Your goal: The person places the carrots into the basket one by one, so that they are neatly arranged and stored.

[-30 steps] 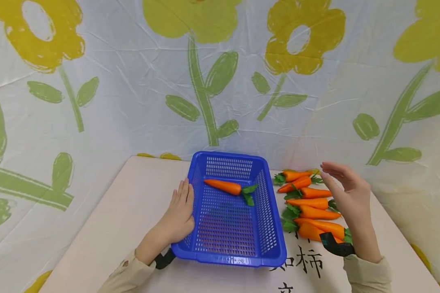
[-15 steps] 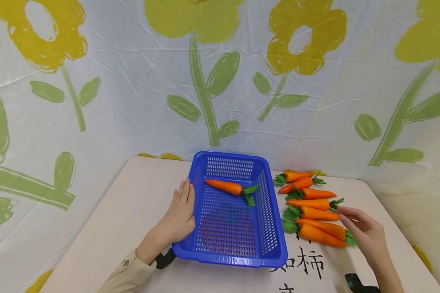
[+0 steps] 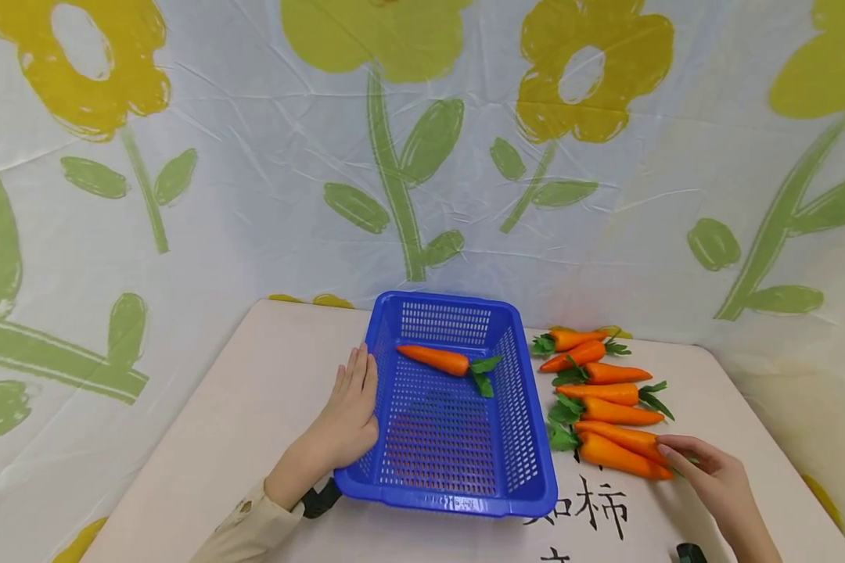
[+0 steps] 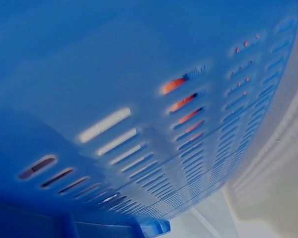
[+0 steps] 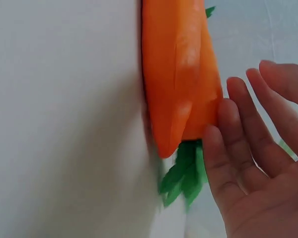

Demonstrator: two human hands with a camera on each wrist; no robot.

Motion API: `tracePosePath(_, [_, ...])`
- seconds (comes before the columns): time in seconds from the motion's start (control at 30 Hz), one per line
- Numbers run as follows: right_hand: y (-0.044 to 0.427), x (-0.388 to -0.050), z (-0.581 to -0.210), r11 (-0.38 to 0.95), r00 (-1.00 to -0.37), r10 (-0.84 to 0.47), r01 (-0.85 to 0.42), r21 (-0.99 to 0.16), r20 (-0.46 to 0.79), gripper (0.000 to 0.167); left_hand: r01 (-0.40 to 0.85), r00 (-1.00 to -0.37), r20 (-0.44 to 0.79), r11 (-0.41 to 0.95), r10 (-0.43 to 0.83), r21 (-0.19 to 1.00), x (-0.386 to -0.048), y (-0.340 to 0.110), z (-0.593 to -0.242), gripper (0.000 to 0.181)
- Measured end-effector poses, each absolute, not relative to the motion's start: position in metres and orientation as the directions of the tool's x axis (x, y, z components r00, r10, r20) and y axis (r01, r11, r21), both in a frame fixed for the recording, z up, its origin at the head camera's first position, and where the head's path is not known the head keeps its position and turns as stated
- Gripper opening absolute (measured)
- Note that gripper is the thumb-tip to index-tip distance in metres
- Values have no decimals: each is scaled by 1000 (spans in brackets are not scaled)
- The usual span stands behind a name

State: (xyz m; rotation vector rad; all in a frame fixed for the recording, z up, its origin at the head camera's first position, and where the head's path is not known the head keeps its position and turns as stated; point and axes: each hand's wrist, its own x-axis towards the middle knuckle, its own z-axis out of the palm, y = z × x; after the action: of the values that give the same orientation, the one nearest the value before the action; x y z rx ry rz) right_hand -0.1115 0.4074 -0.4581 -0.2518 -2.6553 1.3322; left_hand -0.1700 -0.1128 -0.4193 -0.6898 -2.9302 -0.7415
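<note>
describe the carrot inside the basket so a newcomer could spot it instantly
On the pale table is a rectangular, slotted blue plastic basket. In its far half lies a tapered orange carrot, its green leaves to the right. It is the only carrot inside; the other orange carrots lie on the table, right of the basket.

Your head camera gives you a bright picture with soft light, and the blue basket (image 3: pixel 458 500) looks clear, with a little shine on its near rim. Behind the basket, the cloth (image 3: pixel 267 195) has pale, shiny creases. Your left wrist camera makes the basket's side blurry, with a glow around its holes. Your right wrist camera is dimmer, so the carrots (image 5: pixel 169 74) right of the basket look fuzzy, with a soft grey shadow on the worktop (image 5: pixel 49 74).
</note>
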Motion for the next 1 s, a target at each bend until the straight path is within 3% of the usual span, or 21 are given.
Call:
tracePosePath(0.33, [412,-108,-471,668,-982,142,4,-744,122,30,434,-899,158,786,408,440,-169,-113,-419,77])
tracePosePath(0.47, [414,-109,-472,642,-992,119,44,-765,42,36,430,-901,157,788,403,441,-170,-114,-420,77])
tracePosePath(0.7, [419,-113,-471,679,-978,126,205,-705,-163,49,432,-901,165,785,402,443,-170,-114,-420,78])
tracePosePath(1.0, [420,-111,-476,700,-986,92,161,-695,-136,44,432,-900,159,786,405,442,-170,-113,-420,78])
